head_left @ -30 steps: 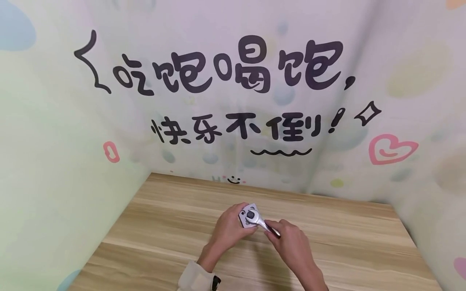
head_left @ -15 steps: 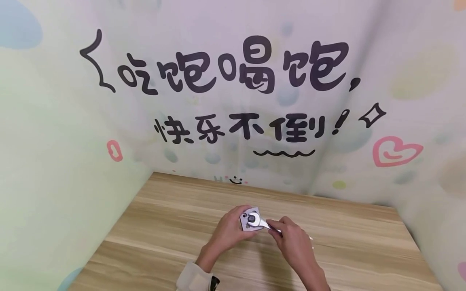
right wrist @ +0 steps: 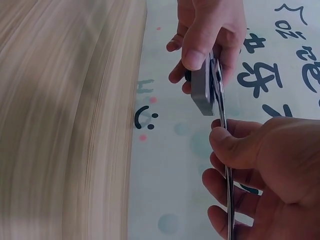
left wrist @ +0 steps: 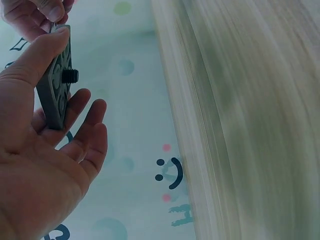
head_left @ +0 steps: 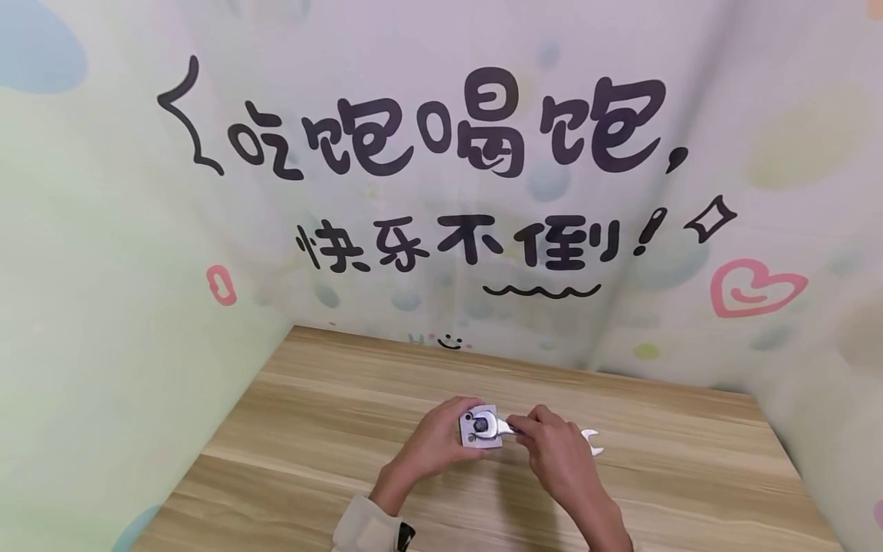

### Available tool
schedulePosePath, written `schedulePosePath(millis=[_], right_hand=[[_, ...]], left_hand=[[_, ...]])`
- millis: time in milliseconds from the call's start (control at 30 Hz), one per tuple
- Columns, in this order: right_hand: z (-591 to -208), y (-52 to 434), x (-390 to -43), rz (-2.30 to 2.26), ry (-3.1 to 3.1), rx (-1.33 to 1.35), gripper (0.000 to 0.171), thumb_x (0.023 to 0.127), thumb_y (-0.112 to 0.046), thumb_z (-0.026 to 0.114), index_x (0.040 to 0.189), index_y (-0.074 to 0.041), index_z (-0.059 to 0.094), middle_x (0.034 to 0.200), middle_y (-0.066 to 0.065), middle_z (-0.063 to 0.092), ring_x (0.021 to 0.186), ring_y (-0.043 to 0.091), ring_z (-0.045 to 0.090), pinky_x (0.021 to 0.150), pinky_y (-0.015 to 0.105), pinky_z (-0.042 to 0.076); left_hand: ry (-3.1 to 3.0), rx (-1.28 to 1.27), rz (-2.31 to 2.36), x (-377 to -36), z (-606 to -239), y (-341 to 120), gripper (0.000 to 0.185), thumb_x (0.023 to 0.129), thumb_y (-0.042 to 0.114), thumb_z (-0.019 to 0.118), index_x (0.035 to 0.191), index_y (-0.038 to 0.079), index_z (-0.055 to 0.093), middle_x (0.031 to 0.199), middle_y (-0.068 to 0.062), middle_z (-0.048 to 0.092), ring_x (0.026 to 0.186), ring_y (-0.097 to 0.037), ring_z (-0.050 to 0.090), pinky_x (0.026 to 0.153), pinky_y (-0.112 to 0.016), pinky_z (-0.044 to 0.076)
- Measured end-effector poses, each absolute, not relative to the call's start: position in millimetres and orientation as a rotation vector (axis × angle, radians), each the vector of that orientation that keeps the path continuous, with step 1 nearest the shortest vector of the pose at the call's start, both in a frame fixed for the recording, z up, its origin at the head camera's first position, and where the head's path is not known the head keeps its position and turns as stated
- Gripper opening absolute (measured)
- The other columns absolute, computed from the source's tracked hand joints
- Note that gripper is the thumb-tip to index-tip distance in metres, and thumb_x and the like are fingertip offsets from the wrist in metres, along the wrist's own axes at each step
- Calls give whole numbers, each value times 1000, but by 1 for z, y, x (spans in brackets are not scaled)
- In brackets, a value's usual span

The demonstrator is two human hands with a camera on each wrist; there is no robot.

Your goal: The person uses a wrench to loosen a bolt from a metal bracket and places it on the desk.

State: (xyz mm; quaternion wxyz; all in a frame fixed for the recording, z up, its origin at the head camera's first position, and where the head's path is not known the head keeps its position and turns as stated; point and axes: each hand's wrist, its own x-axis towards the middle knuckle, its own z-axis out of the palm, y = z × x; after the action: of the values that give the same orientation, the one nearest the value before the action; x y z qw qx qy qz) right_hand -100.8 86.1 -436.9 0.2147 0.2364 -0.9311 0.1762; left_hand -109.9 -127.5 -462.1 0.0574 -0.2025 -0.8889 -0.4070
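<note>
My left hand [head_left: 434, 435] grips a small square metal plate [head_left: 468, 440] with several holes, held above the table. A dark bolt [head_left: 480, 425] sits in the plate, and its threaded shank [left wrist: 71, 76] sticks out of the far face in the left wrist view. An open-end wrench [head_left: 506, 428] has its jaw around the bolt's head. My right hand [head_left: 564, 460] pinches the wrench's handle between thumb and fingers. The wrench's other forked end [head_left: 593, 443] shows past the right hand. In the right wrist view, the wrench [right wrist: 223, 107] lies flat along the plate [right wrist: 201, 92].
A wood-grain table [head_left: 310, 445] lies under both hands. Behind it stands a pale wall covering [head_left: 386, 307] with black writing and coloured drawings, and more of it closes off both sides.
The wrench's handle has swung anticlockwise to nearly level, with its far end now visible beyond my right hand. The plate has turned slightly clockwise and shifted a little toward me.
</note>
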Motion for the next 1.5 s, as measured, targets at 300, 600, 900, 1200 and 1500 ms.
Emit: schedulePosePath(millis=[300,600,900,1200,1500], right_hand=[[-439,88,-101,433,-2612,664,31,74,-7,83,98,-24,76,78,-7,57,67,14,58,58,32,40],[-441,84,-94,604,-2687,580,30,86,-10,74,115,-20,74,79,-8,52,53,5,41,46,23,33],[-442,76,-90,701,-2632,609,32,86,-6,74,117,-11,72,77,-6,53,55,3,41,50,21,37],[-437,68,-85,737,-2663,585,30,87,-6,73,117,-9,72,76,-3,54,56,2,39,49,21,35],[-438,65,-84,761,-2679,588,30,85,-6,75,115,-7,73,73,-4,52,56,1,37,50,19,35]], left_hand=[[-2707,-626,-1259,-109,-463,-126,67,72,24,89,131,11,60,124,-1,65,105,-12,60,92,-31,48],[-2703,-429,-1169,-109,-466,-122,68,71,24,87,131,8,59,120,-4,66,103,-17,61,89,-36,49],[-2668,-211,-1241,-111,-460,-116,65,73,33,86,129,14,60,117,0,66,99,-15,61,83,-36,50],[-2642,-157,-1179,-113,-462,-112,61,71,34,85,125,13,63,111,-1,68,93,-14,62,77,-31,50],[-2637,-203,-1206,-113,-463,-112,63,70,29,87,125,10,62,111,-3,67,93,-15,60,79,-34,49]])
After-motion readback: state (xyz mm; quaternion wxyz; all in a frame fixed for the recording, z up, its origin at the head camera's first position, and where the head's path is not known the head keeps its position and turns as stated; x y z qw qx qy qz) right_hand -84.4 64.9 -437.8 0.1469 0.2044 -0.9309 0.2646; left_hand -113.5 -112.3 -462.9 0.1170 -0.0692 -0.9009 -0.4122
